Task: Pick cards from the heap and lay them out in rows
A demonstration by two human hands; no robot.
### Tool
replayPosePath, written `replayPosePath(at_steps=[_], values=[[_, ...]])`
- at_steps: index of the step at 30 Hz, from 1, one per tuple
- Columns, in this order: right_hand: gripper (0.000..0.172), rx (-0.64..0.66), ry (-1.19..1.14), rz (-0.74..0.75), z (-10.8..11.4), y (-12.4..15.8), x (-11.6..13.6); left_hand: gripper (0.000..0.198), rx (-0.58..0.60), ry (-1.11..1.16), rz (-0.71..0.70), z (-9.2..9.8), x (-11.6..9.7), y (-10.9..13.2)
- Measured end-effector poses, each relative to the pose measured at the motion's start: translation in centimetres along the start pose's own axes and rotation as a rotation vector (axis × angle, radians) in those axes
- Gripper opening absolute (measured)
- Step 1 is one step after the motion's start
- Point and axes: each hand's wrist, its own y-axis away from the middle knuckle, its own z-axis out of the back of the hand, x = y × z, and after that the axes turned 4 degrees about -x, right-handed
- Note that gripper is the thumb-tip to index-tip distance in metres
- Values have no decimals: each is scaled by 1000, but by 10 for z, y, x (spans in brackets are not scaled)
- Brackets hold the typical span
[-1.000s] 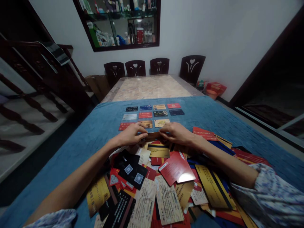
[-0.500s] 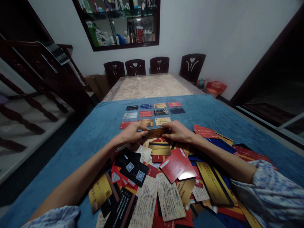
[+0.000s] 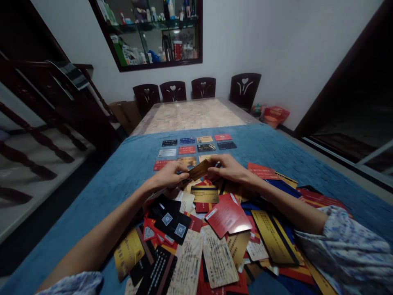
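Note:
My left hand (image 3: 168, 173) and my right hand (image 3: 229, 167) pinch the two ends of a gold card (image 3: 199, 169), which tilts up to the right just above the table. Both hands hover over the far edge of a big loose pile of plastic cards (image 3: 221, 233) in red, gold, black and blue. Beyond the hands, several cards lie in neat rows (image 3: 196, 146) on the blue cloth (image 3: 123, 168); the nearest row is partly hidden by my fingers.
The blue cloth covers the near half of a long table; its bare marbled top (image 3: 192, 115) runs to the far end. Dark wooden chairs (image 3: 204, 87) line the far side. A wall cabinet (image 3: 153, 30) with bottles hangs above. A dark stair rail (image 3: 46, 102) stands left.
Both hands lifted the gold card off the pile edge and carried it slightly forward; its right end has tipped upward. The view shifted a little.

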Motion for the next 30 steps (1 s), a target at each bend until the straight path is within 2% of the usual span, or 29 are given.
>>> replayPosePath(at_steps=[7, 15, 19, 26, 30], values=[[13, -102, -82, 66, -3, -1, 3, 30, -5, -4, -70, -5, -3, -1], [20, -237, 4, 289, -5, -2, 1, 20, -75, 20, -75, -15, 0, 0], [27, -292, 102, 427, -5, -4, -4, 16, -182, 68, -52, -14, 3, -1], [34, -288, 309, 472, -6, -1, -3, 20, -420, 217, -26, -6, -12, 1], [36, -289, 403, 550, -10, 0, -2, 18, -480, 233, -62, -9, -16, 2]])
